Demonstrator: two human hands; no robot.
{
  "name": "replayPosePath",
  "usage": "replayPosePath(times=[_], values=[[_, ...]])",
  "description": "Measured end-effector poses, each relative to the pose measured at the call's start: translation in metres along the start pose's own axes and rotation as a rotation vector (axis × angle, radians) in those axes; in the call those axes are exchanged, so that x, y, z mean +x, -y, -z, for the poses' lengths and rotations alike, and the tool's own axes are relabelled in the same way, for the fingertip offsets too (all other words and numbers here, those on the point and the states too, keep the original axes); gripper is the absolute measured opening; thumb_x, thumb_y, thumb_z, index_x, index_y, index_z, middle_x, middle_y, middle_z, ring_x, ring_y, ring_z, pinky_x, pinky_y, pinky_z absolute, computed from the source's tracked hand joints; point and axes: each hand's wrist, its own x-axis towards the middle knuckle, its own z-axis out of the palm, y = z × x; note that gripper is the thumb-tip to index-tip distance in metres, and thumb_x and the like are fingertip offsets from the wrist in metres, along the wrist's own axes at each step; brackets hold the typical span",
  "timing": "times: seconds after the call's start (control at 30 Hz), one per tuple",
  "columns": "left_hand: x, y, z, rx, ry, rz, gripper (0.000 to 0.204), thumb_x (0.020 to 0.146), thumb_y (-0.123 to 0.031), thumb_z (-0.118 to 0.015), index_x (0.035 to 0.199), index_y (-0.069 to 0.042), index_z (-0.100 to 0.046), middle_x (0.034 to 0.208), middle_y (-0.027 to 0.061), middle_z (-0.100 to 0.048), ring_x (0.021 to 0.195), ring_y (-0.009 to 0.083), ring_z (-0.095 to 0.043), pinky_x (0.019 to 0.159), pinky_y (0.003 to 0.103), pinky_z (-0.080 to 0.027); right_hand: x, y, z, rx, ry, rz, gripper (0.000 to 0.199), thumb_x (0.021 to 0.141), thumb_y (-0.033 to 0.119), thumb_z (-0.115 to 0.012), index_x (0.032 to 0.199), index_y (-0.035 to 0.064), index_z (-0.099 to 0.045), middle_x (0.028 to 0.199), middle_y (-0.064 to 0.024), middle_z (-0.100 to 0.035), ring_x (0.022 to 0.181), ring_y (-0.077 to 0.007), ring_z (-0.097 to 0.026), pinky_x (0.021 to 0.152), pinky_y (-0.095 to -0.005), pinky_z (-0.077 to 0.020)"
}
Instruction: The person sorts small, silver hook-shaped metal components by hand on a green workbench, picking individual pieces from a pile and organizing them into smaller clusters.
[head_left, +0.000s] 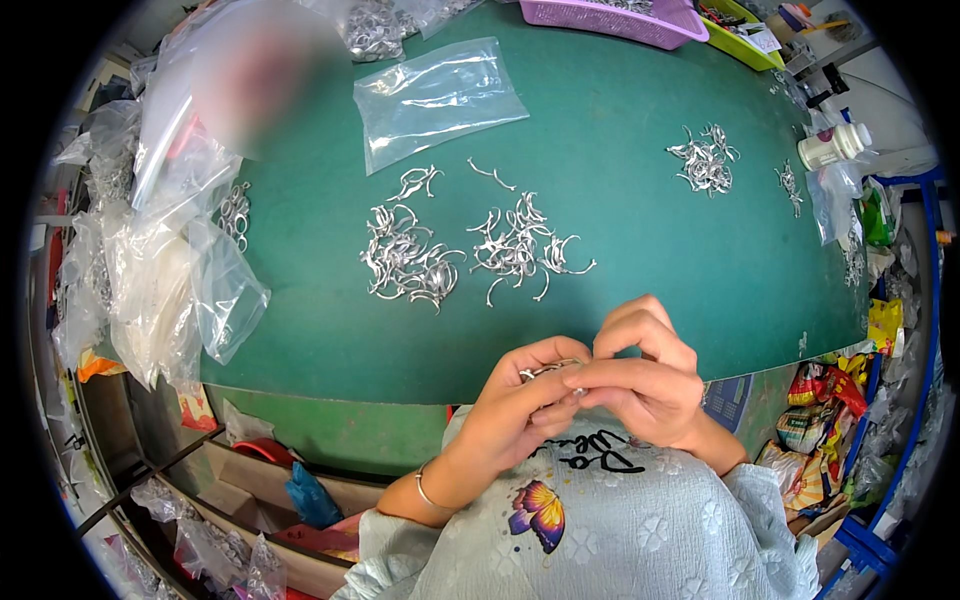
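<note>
Both hands together at near table edge, pinching small silver metal piece (548, 370).
Left hand (520, 405) and right hand (645, 375) touching, fingertips closed on piece. Green table (640, 250). Two heaps of silver hooks: left heap (408, 262), right heap (520, 248), near each other. Smaller heap (705, 160) far right. Clear plastic bag (435, 98) far. White bottle (832, 146) right. Purple basket (615, 18) far.

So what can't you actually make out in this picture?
- Head view: the small metal piece pinched between the left hand and right hand; fingers cover most of it.
- The shapes in the metal piles on the green table: too small.
- A blurred patch at top left, over the plastic bags.
- The purple basket: cut off by the top edge.
</note>
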Motion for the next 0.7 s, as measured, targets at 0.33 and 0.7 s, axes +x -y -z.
replayPosePath(times=[0.33, 0.7], values=[[-0.009, 0.004, -0.007, 0.333, -0.165, -0.395, 0.013, 0.083, -0.001, -0.056, 0.096, 0.000, -0.057, 0.080, -0.0002, -0.053, 0.055, 0.0013, -0.040, 0.046, 0.016, -0.029, 0.002, 0.005, 0.009, -0.218, -0.002, 0.085, 0.022, 0.058, 0.015, -0.074, 0.076, 0.0073, -0.066, 0.074, -0.0017, -0.063, 0.079, -0.0199, -0.057, 0.073, -0.0356, -0.0365], [-0.013, -0.004, -0.014, 0.721, -0.066, -0.583, 0.013, 0.075, 0.007, -0.061, 0.087, 0.004, -0.064, 0.083, 0.0081, -0.059, 0.062, 0.0067, -0.047, 0.057, 0.020, -0.037, 0.006, 0.023, 0.021, -0.565, 0.035, 0.166, 0.018, 0.058, 0.030, -0.071, 0.068, 0.0163, -0.065, 0.067, 0.0062, -0.059, 0.076, -0.0145, -0.056, 0.087, -0.0405, -0.0281]])
